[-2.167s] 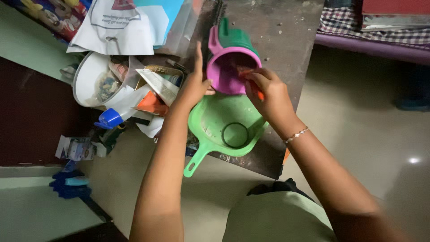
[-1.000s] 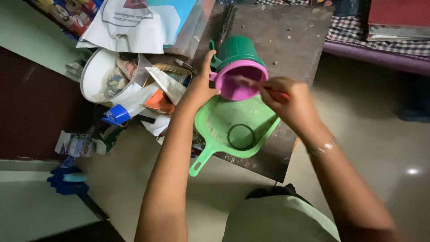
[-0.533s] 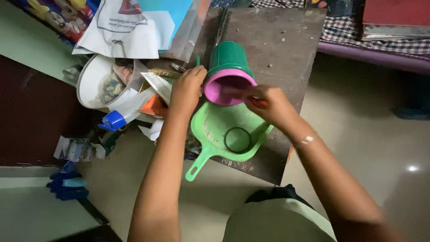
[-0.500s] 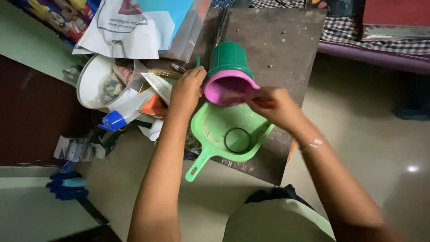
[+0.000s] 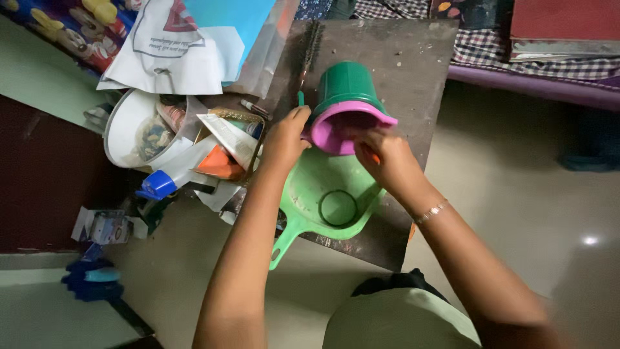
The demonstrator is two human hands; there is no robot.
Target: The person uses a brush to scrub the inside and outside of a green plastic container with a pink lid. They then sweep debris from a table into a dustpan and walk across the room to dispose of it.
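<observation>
Head view: green plastic cup with a pink rim [image 5: 349, 106] lies tipped on the dark wooden table [image 5: 413, 58], long axis running away from the person, mouth toward them, over the green plastic strainer pan [image 5: 329, 200]. Left hand [image 5: 284, 139] grips the rim's left side, fingers curled. Right hand [image 5: 387, 158] pinches a small orange object at the mouth; spread of the other fingers unclear from blur.

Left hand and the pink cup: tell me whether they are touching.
Touching. The head view shows the left hand with its fingers pressed against the rim of the pink cup, no gap visible between them.
</observation>
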